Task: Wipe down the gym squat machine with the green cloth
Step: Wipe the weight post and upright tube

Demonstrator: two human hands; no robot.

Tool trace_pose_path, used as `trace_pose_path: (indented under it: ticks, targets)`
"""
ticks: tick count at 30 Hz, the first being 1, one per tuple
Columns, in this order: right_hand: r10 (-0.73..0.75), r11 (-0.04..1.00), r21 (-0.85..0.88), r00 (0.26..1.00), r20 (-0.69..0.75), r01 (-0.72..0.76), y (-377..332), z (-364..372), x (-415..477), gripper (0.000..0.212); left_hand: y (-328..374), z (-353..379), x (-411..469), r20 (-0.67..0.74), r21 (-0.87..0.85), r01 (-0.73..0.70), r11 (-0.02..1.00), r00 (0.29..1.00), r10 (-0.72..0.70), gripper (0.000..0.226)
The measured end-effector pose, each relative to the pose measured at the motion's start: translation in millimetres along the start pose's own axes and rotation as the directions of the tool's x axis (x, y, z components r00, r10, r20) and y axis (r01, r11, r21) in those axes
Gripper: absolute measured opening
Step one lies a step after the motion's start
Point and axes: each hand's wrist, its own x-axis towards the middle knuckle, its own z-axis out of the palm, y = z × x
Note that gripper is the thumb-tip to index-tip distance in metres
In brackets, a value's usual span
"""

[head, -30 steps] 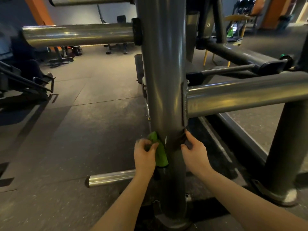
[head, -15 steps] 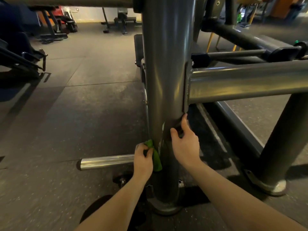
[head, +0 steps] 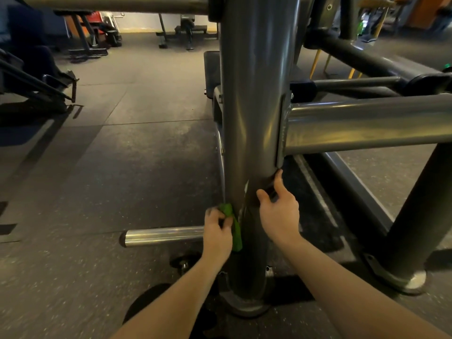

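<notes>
floor [head: 127,182]: dark speckled rubber tiles | far wall [head: 144,22]: pale | bench [head: 188,28] beside it

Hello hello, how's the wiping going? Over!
Left grip pinching green cloth against upright post. Right grip holding post. Chrome peg beside left grip.

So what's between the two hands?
The grey upright post stands between left hand and right hand, with the green cloth against its left side. Seen in the head view.

Forearms reach forward; left hand [head: 217,231] curled tight, right hand [head: 280,216] with thumb splayed.
</notes>
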Motion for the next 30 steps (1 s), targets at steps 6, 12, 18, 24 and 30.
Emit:
trace_pose_path:
  ticks: [6, 12, 18, 24, 30]
  targets:
    - [-0.042, 0.995, 0.088, 0.998, 0.037, 0.038, 1.9, -26.4, -22.3, 0.050, 24.6, -28.0, -14.6, 0.120, 0.038, 0.059, 0.998, 0.991, -0.063, 0.005]
    - [0.048, 0.933, 0.333, 0.963, 0.265, -0.138, 10.6, -20.8, -51.6, 0.029, 52.1, -35.7, -27.3, 0.275, -0.051, -0.085, 0.995, 0.957, 0.096, 0.012]
    - [0.070, 0.906, 0.390, 0.968, 0.242, -0.163, -1.6, -19.5, -48.3, 0.019, 59.9, -43.7, -12.0, 0.460, 0.111, -0.224, 0.968, 0.875, 0.150, 0.019]
    - [-0.288, 0.944, 0.132, 0.951, -0.111, 0.301, -38.3, -30.5, -21.5, 0.017, 63.4, -58.9, 17.5, 0.200, -0.124, -0.060, 0.990, 0.976, 0.084, 0.021]
    - [-0.641, 0.757, -0.280, 0.754, -0.142, 0.591, -25.1, 12.3, 3.5, 0.015, 64.3, -47.7, 49.2, 0.254, -0.242, -0.013, 0.970, 0.964, 0.076, 0.037]
